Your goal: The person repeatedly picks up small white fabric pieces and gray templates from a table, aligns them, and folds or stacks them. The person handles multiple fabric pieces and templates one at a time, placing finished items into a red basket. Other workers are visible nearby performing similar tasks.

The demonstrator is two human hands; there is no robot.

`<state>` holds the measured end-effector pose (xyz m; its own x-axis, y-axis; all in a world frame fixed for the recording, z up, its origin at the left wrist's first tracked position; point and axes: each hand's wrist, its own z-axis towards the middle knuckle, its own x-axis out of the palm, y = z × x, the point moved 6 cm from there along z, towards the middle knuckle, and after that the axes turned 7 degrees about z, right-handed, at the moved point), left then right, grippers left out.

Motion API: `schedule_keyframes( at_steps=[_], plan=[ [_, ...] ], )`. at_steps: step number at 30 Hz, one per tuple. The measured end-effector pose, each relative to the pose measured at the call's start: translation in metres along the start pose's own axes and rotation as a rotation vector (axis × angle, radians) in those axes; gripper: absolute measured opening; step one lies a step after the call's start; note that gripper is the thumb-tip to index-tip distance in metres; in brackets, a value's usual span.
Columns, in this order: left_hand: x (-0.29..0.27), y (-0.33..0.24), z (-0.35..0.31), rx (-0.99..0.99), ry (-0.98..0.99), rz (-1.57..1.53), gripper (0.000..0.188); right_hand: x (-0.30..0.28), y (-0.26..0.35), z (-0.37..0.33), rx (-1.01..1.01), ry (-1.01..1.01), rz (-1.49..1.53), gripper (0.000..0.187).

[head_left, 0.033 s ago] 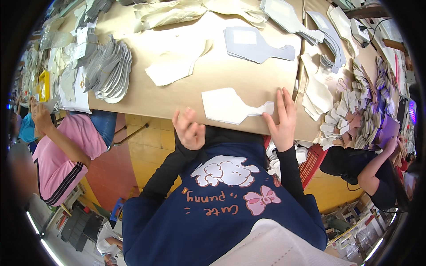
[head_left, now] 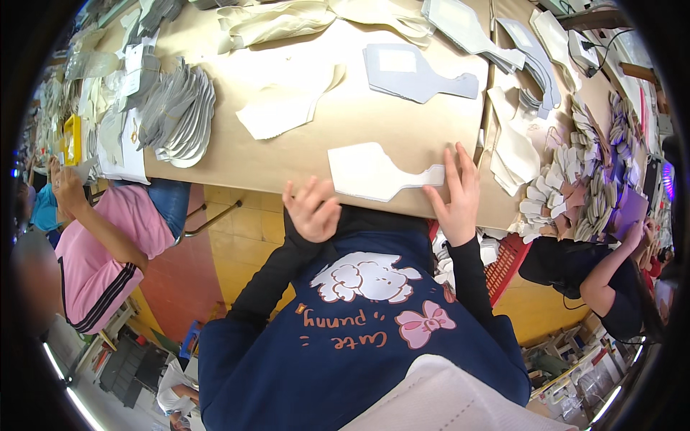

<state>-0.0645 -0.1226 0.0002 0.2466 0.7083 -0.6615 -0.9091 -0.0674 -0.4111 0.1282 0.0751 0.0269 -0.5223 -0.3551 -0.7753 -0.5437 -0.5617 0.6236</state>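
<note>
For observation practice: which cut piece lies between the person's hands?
The white paddle-shaped piece, its narrow end beside the right hand; others lie outside that gap.

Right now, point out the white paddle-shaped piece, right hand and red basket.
White paddle-shaped piece (head_left: 364,172): head view, its wide end.
Right hand (head_left: 459,200): head view, its back.
Red basket (head_left: 506,268): head view, its perforated side.

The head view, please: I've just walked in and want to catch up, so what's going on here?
A person at a brown-covered table has a white paddle-shaped piece lying flat in front of them. The right hand is spread at its narrow end; whether it touches is hard to tell. The left hand is loosely curled near the table's front edge, seemingly holding nothing. Beyond lie a loose cream piece and a grey stack.
</note>
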Motion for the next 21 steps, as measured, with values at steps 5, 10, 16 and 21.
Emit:
schedule_keyframes(
  at_steps=[5,10,16,21],
  plan=[
    [0.03,0.002,-0.02,0.141,0.223,0.37,0.032,0.024,0.029,-0.003,-0.062,0.043,0.129,0.066],
    [0.035,0.008,-0.018,0.1,0.161,0.304,0.032,0.057,0.062,0.017,-0.018,0.022,0.191,0.05],
    [0.034,0.011,-0.018,0.1,0.13,0.292,0.034,0.069,0.062,0.029,0.264,0.367,0.505,0.04],
    [0.035,0.012,-0.018,0.082,0.163,0.257,0.035,0.054,0.081,0.04,-0.074,0.134,0.244,0.051]
  ],
)
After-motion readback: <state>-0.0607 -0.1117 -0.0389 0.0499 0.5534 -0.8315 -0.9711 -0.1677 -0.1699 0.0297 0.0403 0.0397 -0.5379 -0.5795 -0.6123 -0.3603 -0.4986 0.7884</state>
